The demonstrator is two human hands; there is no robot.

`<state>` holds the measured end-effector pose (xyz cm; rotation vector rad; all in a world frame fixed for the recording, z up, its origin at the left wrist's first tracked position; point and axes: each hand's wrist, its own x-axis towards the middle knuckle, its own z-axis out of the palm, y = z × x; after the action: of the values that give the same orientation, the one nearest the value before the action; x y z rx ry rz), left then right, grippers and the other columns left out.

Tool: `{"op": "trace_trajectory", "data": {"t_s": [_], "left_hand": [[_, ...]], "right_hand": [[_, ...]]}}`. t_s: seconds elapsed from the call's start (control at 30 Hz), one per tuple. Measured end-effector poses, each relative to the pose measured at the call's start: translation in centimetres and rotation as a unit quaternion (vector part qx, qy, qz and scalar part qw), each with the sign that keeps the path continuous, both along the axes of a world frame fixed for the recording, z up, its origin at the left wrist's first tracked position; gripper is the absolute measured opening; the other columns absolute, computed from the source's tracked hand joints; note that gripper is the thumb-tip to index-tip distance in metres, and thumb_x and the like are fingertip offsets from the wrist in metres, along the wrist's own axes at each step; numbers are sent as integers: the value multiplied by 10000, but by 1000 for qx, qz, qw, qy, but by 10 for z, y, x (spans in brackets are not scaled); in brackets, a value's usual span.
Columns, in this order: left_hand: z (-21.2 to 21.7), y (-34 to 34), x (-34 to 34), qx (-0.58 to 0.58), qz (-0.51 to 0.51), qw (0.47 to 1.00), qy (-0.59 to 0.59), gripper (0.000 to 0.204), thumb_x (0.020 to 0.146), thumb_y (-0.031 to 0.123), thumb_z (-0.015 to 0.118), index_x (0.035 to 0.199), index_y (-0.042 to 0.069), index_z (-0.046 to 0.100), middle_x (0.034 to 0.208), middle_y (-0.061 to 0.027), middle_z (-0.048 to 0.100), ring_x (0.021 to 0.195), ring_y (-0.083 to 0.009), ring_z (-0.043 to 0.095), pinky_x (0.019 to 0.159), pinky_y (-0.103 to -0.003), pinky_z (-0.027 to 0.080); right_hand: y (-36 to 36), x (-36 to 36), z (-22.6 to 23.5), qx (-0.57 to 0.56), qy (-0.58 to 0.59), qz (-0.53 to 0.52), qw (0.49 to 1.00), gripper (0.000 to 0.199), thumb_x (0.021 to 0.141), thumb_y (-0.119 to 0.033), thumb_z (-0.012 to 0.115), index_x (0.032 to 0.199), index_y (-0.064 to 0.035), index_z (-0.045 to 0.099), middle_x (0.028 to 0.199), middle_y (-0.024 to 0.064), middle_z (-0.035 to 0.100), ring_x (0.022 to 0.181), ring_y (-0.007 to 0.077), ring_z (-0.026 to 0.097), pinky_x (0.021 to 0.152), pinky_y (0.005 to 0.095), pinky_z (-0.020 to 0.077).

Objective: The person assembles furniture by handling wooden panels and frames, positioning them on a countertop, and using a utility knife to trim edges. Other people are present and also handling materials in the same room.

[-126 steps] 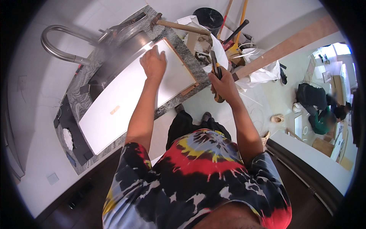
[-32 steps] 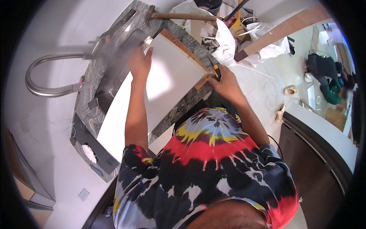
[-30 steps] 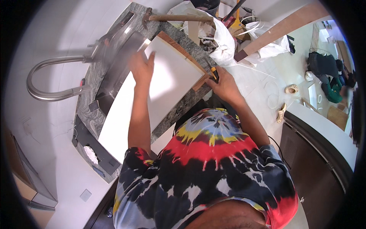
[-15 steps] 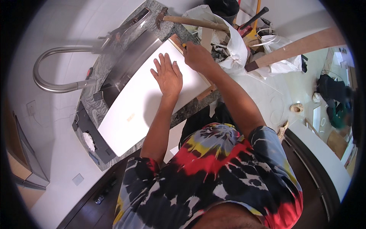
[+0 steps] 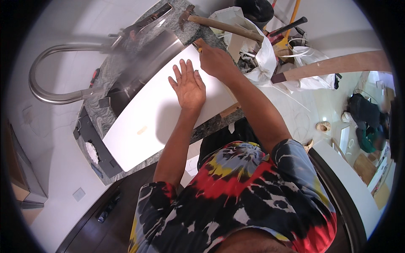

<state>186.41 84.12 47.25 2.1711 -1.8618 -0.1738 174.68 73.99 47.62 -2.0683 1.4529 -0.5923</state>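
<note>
- Lying slantwise across the middle of the frame, the white panel (image 5: 168, 109) is flat, smooth and rectangular, with a small tan mark toward its lower left.
- It rests on the speckled stone surface (image 5: 215, 124), partly covering the steel sink (image 5: 143, 59).
- The left hand (image 5: 189, 86) presses flat on it, fingers spread open.
- The right hand (image 5: 215, 61) has its fingers closed on a small yellow-tipped tool (image 5: 197, 44) at the panel's upper edge.
- A hammer (image 5: 219, 25) lies just above; the curved faucet (image 5: 55, 71) sits at upper left.

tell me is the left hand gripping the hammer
No, the left hand lies flat with its fingers spread on the white board, while the hammer rests apart on the counter.
</note>
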Motion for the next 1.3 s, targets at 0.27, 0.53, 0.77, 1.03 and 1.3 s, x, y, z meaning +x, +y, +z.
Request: {"op": "trace_trajectory", "data": {"t_s": [0.27,0.53,0.77,1.03,1.3], "left_hand": [[-1,-1,-5,-8,-4,1000,-9,514,1071,297,368,1530,74,427,1619,-169,358,1523,-408,244,1211,-620,115],[1,-2,0,0,14,1000,-6,514,1072,301,359,1533,81,414,1617,-163,361,1526,-400,239,1220,-612,103],[-2,-4,-1,-1,1,1000,-20,524,1076,305,342,1540,67,401,1625,-162,347,1532,-399,221,1220,-617,99],[3,-1,-2,27,15,1000,-1,530,1073,300,346,1540,55,403,1638,-154,323,1544,-389,184,1226,-610,74],[-2,0,-1,2,11,1000,-1,524,1079,331,341,1530,79,424,1631,-147,343,1535,-389,217,1225,-605,86]], "right_hand": [[-11,-4,9,13,47,41,998,287,908,-134,534,1122,41,610,783,210,717,746,386,721,685,490,582],[77,-63,41,105,92,47,989,130,900,-108,549,900,7,610,797,203,683,795,377,708,754,473,570],[6,-23,25,2,-27,17,999,170,931,-120,528,946,38,588,863,263,697,865,427,695,797,513,545],[-1,-1,11,28,12,-6,1000,210,871,-123,562,948,59,636,833,259,710,835,402,725,748,475,586],[0,4,4,-1,21,-17,1000,177,865,-104,547,924,41,628,779,234,698,772,383,719,711,465,585]]}}
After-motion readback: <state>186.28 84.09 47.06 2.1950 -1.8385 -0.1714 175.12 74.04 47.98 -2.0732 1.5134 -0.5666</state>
